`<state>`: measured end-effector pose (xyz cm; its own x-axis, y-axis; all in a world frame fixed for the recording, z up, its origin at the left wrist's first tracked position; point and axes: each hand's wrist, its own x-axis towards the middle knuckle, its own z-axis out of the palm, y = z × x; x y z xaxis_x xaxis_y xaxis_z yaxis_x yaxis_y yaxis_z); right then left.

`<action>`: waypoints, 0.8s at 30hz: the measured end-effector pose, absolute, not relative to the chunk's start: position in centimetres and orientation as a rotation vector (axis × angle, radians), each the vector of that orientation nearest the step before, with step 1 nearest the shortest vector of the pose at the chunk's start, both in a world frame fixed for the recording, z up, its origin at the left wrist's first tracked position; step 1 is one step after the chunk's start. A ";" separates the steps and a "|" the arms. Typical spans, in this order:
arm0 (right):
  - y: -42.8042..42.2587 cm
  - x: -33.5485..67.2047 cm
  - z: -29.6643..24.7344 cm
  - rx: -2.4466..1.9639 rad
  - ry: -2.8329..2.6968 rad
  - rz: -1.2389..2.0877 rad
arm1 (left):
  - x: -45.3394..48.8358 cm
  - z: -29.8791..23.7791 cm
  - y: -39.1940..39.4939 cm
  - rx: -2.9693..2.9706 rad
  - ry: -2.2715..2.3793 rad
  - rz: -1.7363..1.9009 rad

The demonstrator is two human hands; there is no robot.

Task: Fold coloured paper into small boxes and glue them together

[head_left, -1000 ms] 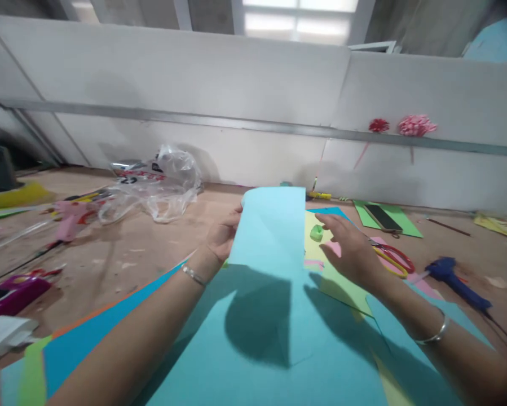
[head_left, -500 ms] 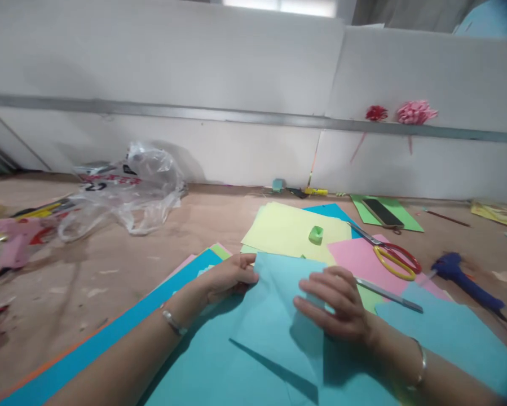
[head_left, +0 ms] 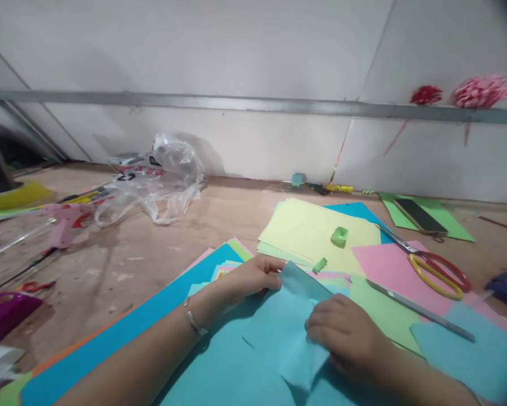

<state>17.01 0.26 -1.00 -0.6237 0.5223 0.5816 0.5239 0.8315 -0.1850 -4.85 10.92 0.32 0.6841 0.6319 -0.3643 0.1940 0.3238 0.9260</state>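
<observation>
Fingers point(head_left: 275, 279) of left hand point(head_left: 253, 276) and right hand point(head_left: 348, 338) hold the blue paper point(head_left: 278, 332).

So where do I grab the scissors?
Take the scissors by their yellow and red loops, coming from the near right. They lie flat on the pink paper, with the loops at the right end and the blades pointing away to the far left. That probably keeps your fingers off the sharp part.
</observation>
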 end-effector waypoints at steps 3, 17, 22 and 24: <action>0.4 17.4 -1.0 -0.865 -2.220 0.160 | -4.3 -0.2 10.5 1.215 0.836 0.424; 1.5 18.2 -1.3 -0.876 -2.309 -0.115 | -4.2 0.3 10.8 1.118 1.005 0.647; 1.1 18.2 -0.8 -1.145 -2.113 -0.065 | -3.6 0.6 9.4 1.339 0.986 0.628; 1.0 18.2 -0.8 -1.182 -2.096 -0.092 | -3.2 0.7 8.7 1.407 0.906 0.630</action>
<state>18.17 1.02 -0.84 -0.3227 0.7190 0.6156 0.7700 0.5776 -0.2710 -3.17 8.65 0.65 0.5371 0.8286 -0.1578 0.1407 0.0965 0.9853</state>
